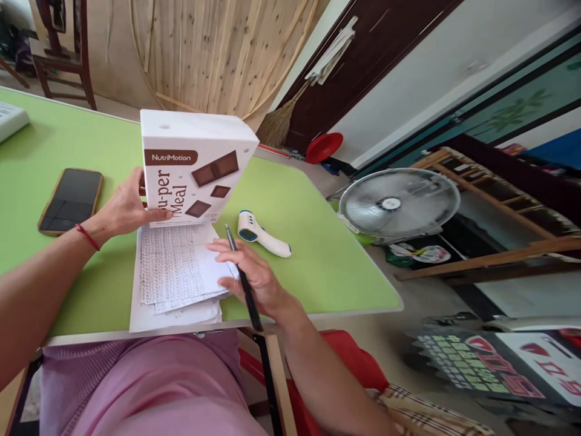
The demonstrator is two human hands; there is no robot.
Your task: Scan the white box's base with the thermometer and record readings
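My left hand [126, 204] is closed on the left edge of a white NutriMotion box [211, 136], thumb across its front. The box is upright, with brown chocolate-like squares printed on it. Below it lie several sheets of paper [181, 266] covered in dense handwriting, partly hidden by the box. Over the right edge of the sheets, my right hand [261, 281] holds a dark pen [245, 280], tip pointing up and away from the paper. A white and blue infrared thermometer [263, 235] rests on the table just beyond that hand.
The table [318, 260] is green with a pale rim. A phone [71, 197] lies left of my left hand, and a white device [11, 121] sits at the far left edge. Beyond the table's right side stand a fan [394, 203] and a red basin [324, 147]. A chair [63, 57] is behind.
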